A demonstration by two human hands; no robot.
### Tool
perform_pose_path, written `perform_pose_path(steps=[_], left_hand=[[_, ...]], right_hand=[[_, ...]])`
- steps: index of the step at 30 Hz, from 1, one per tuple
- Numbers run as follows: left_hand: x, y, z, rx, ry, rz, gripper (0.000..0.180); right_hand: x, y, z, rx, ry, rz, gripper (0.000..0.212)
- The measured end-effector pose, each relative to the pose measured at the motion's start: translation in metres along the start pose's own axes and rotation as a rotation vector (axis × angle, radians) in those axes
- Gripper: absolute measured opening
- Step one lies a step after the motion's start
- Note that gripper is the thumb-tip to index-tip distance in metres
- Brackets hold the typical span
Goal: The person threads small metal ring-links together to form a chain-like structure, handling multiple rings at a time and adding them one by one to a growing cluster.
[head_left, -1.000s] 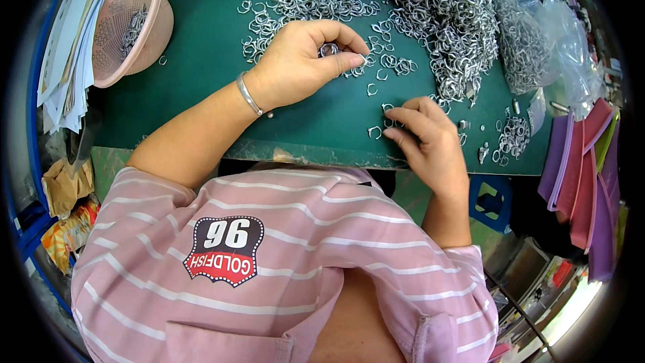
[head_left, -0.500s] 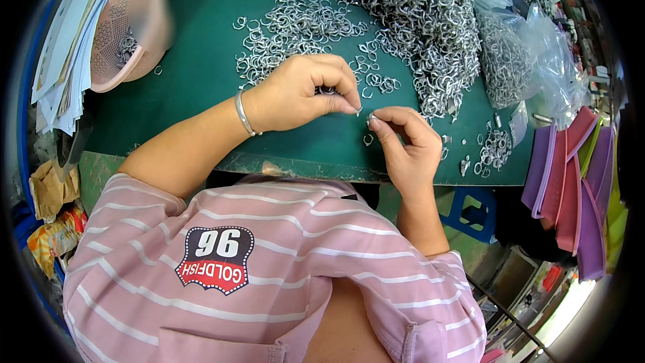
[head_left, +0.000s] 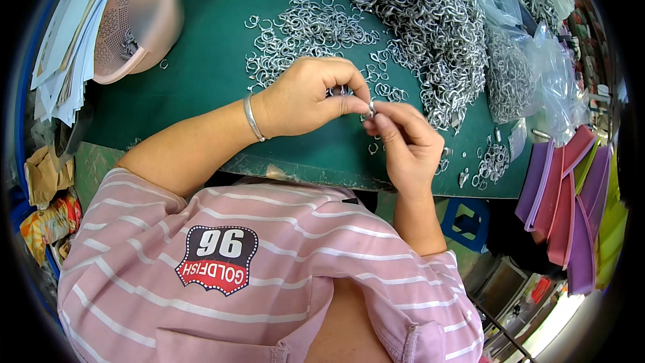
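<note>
Over the green table, my left hand (head_left: pixel 312 97) and my right hand (head_left: pixel 408 142) meet fingertip to fingertip. Between them is a small silvery metal ring (head_left: pixel 372 105), pinched by my left thumb and forefinger. My right thumb and forefinger are pressed together at the ring's lower side; whether they also hold a second small part is too small to tell. Some metal shows in the gap of my curled left fingers, but I cannot tell if it is held. Loose open metal rings (head_left: pixel 322 23) lie just beyond my left hand.
A large heap of rings (head_left: pixel 430 20) covers the far right of the green table (head_left: pixel 208 33). Beside it are filled clear bags (head_left: pixel 510 70). Smaller parts (head_left: pixel 494 161) lie near the right edge. A pink perforated basket (head_left: pixel 151 47) stands at left; coloured strips (head_left: pixel 561 188) hang at right.
My hands were apart and have come together, so their fingertips now meet at the ring. The whole view has shifted slightly.
</note>
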State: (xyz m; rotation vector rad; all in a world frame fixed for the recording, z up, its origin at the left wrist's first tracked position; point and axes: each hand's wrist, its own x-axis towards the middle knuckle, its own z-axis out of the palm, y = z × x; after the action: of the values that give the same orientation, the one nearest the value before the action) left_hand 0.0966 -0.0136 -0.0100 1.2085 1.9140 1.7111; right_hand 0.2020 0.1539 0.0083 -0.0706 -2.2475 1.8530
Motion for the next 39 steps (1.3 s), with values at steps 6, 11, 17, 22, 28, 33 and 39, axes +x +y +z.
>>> perform_pose_path(steps=[6,11,17,22,28,33,39], left_hand=[[0.003,0.007,-0.004,-0.381,0.193,-0.294,0.014],[0.004,0.002,-0.013,-0.965,0.198,-0.430,0.016],[0.005,0.007,-0.015,-1.048,0.205,-0.492,0.014],[0.005,0.003,-0.004,-0.243,0.176,-0.230,0.018],[0.002,-0.001,-0.002,-0.029,0.093,-0.160,0.015],[0.003,0.002,-0.006,-0.035,0.208,-0.255,0.014],[0.007,0.006,-0.008,-0.330,0.215,-0.468,0.013]], right_hand=[[0.037,0.007,-0.014,-0.672,0.047,-0.204,0.015],[0.039,0.023,-0.015,-0.744,-0.067,-0.294,0.023],[0.036,0.017,-0.009,-0.443,0.066,-0.125,0.019],[0.037,0.022,-0.014,-0.290,0.023,-0.127,0.018],[0.042,0.004,-0.007,-0.233,-0.147,-0.241,0.018],[0.059,-0.010,-0.013,-0.412,-0.269,-0.152,0.016],[0.063,0.014,-0.008,-0.676,-0.217,-0.448,0.017]])
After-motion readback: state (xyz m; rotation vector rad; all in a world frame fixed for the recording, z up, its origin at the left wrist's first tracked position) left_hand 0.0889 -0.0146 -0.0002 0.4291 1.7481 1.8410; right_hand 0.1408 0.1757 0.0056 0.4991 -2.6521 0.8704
